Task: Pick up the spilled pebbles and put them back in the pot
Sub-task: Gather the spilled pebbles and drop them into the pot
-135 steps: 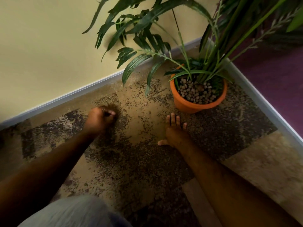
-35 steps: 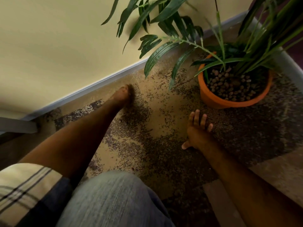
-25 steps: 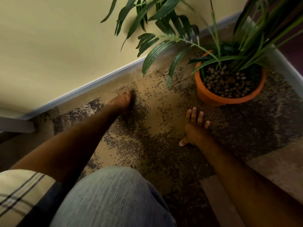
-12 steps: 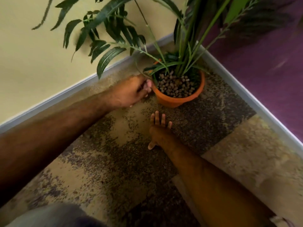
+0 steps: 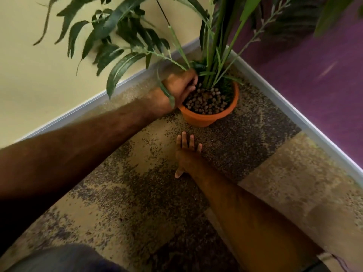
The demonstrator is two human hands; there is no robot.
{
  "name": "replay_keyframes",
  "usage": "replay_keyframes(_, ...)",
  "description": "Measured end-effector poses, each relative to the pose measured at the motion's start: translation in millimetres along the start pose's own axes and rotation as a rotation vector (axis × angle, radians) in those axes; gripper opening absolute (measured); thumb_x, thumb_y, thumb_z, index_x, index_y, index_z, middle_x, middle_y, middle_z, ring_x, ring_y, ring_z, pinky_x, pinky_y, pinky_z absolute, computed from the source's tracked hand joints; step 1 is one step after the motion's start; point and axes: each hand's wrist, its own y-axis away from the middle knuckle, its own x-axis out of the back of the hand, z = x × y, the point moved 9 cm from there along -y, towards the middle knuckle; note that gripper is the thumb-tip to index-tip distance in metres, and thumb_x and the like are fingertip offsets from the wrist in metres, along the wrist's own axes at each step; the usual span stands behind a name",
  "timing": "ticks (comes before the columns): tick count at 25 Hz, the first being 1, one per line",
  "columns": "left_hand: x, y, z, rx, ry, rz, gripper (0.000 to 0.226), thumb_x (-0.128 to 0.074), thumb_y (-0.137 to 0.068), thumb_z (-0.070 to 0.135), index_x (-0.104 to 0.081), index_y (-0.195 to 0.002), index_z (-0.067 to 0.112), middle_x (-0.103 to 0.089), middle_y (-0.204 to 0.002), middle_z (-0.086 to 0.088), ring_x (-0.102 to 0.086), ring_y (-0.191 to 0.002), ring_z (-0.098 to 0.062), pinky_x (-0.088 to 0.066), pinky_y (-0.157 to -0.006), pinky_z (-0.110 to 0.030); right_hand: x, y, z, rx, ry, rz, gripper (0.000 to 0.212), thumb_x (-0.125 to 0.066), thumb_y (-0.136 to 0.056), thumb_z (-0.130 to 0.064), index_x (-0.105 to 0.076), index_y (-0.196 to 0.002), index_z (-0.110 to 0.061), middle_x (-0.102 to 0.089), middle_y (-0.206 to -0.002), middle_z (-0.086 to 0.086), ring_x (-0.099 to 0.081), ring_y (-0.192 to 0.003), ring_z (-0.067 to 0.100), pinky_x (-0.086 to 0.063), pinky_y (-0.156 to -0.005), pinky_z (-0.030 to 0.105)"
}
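Pebbles [image 5: 206, 101] in pot [image 5: 204, 118] directly under my left hand [image 5: 180, 87]; fingers curled, contents hidden, can't tell. Right hand [image 5: 186, 154] flat, fingers spread on floor.

Our left hand [image 5: 181, 86] has left the speckled floor [image 5: 125, 189] near the skirting board, where it was bunched a few seconds ago, and now reaches over the near-left rim of the orange pot [image 5: 204, 117], fingers curled down above the pebbles [image 5: 206, 101]. Whether it holds any we cannot tell. Our view has swung right, bringing the purple wall [image 5: 314, 79] in.
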Motion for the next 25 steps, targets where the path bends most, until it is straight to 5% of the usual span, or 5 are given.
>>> replay_keyframes(5,-6.6,2.8,-17.4,0.154,0.007,0.051,0.024,-0.065,-0.092,0.011,-0.063,-0.115,0.007,-0.071,-0.105,-0.007,-0.068,-0.097,-0.023,-0.053,-0.083,-0.033,6.9,4.2,-1.7,0.020,-0.085,0.106,0.142,-0.083,-0.064,-0.051,0.018,-0.156,-0.014,0.028,-0.154,-0.010,0.026,-0.149,0.034,0.011,-0.115,0.061)
replay_keyframes(12,16.9,59.9,-29.5,0.129,0.108,0.116,0.025,-0.059,-0.093,0.004,-0.061,-0.118,0.005,-0.064,-0.113,-0.008,-0.058,-0.104,-0.006,-0.046,-0.089,-0.009,6.2,3.1,-2.9,0.006,-0.046,0.017,0.149,-0.089,-0.063,-0.045,0.024,-0.154,-0.013,0.026,-0.155,-0.009,0.026,-0.148,0.034,0.009,-0.116,0.065)
replay_keyframes(16,21.7,165.8,-85.0,0.437,-0.017,-0.094,0.022,-0.050,-0.101,0.022,-0.051,-0.122,0.025,-0.055,-0.117,0.006,-0.058,-0.102,-0.007,-0.057,-0.088,-0.033,12.9,6.0,0.8,-0.009,-0.100,0.087,0.126,-0.081,-0.077,-0.031,0.014,-0.158,-0.017,0.024,-0.164,0.001,0.017,-0.153,0.032,0.002,-0.120,0.064)
replay_keyframes(19,27.0,258.5,-118.2,0.656,0.021,-0.100,0.026,-0.050,-0.095,0.041,-0.055,-0.118,0.031,-0.056,-0.105,0.018,-0.058,-0.100,0.010,-0.053,-0.080,-0.022,8.3,7.0,-2.4,-0.062,0.072,-0.072,0.148,-0.090,-0.063,-0.045,0.021,-0.155,-0.012,0.029,-0.163,0.007,0.022,-0.151,0.036,0.004,-0.119,0.062)
replay_keyframes(25,-15.9,367.5,-149.9,0.901,-0.198,-0.379,0.058,-0.064,-0.096,0.029,-0.045,-0.150,0.016,-0.035,-0.158,-0.013,-0.036,-0.142,-0.035,-0.035,-0.117,-0.047,15.2,13.0,-1.0,-0.061,0.046,-0.058,0.154,-0.095,-0.056,-0.042,0.016,-0.158,-0.012,0.028,-0.163,0.007,0.020,-0.151,0.036,-0.002,-0.119,0.062)
